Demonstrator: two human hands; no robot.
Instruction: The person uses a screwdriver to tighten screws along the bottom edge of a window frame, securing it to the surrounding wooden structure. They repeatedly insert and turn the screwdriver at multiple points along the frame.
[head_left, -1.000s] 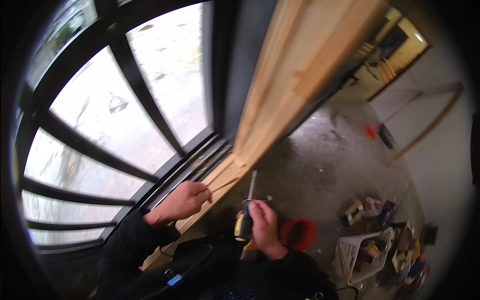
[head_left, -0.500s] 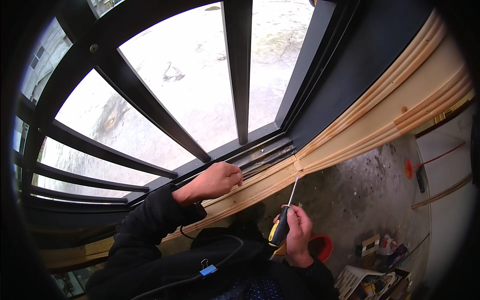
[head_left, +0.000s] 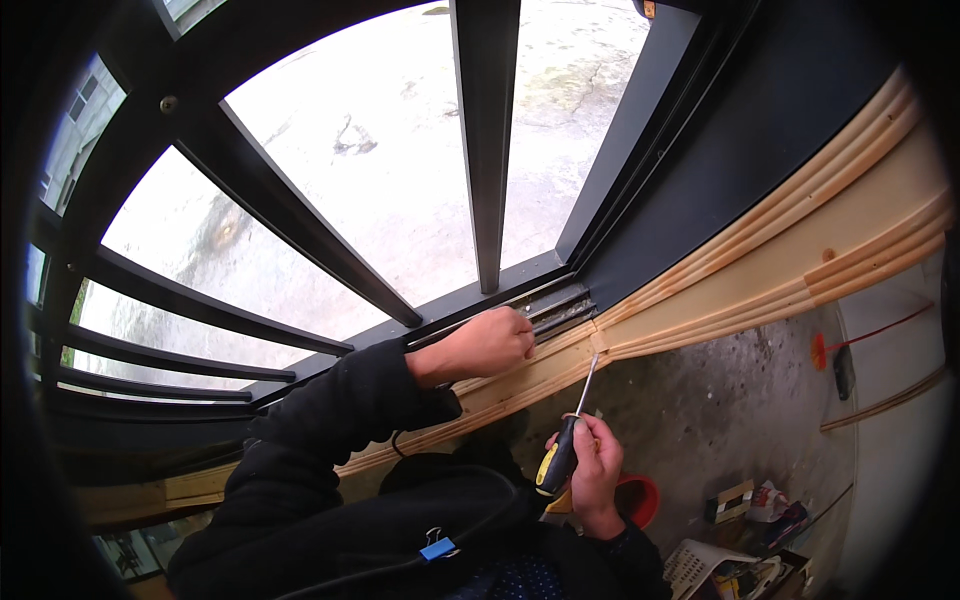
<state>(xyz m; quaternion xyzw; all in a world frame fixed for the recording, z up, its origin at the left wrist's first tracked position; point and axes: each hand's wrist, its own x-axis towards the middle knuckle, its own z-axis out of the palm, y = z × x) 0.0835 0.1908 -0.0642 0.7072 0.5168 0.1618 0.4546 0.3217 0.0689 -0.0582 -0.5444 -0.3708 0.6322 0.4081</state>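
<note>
My right hand (head_left: pixel 598 475) grips a screwdriver (head_left: pixel 556 458) by its black and yellow handle. The metal shaft points up and away, its tip at the corner joint of the pale wooden trim (head_left: pixel 730 290). My left hand (head_left: pixel 482 347) is closed, palm down, over the wooden sill (head_left: pixel 495 388) and beside the dark window track (head_left: pixel 555 302). Its fingers are curled; what they hold, if anything, is hidden. Bits of debris lie in the track near its knuckles.
Black window bars (head_left: pixel 487 150) stand beyond the sill. On the floor at the lower right are a red bucket (head_left: pixel 640 500), a white basket (head_left: pixel 692 568) with odds and ends, and small boxes (head_left: pixel 730 502). An orange-headed tool (head_left: pixel 819 350) leans at the right wall.
My left hand has moved right and slightly farther along the track, toward the corner. My right hand and the screwdriver have hardly moved.
</note>
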